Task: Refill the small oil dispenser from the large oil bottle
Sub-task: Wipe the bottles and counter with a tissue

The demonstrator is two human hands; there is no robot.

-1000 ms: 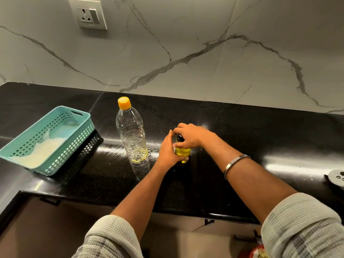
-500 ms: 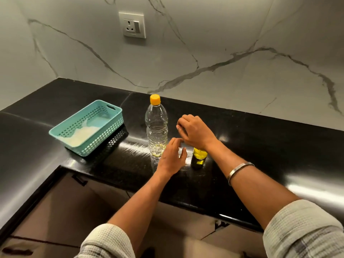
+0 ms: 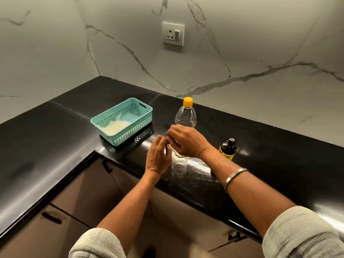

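You had both hands gathered in front of the tall clear plastic oil bottle with the orange screw cap (image 3: 185, 116), which stood upright on the glossy black stone tabletop (image 3: 279, 164) with only a shallow layer of yellow oil visible near its base. Your right hand (image 3: 187, 141) was curled across the bottle's middle, fingers bent, and your left hand (image 3: 158, 157) met it just beside the lower body; the fingertips of the two seemed pinched together on something small between them, but I could not tell what, nor whether either hand truly gripped the bottle. The small dark dispenser bottle with a black top and yellow band (image 3: 228, 148) stood upright on the tabletop to the right of your right wrist, apart from both hands and touched by neither. That was the relation the pour would turn on: the dispenser lay to the right, nearer your right arm, while the large bottle's long axis ran vertical with its cap still on, above and behind your knuckles. My judgement was that the orange cap needed unscrewing next. The teal perforated plastic basket (image 3: 130, 125) with something white inside sat well to the left.
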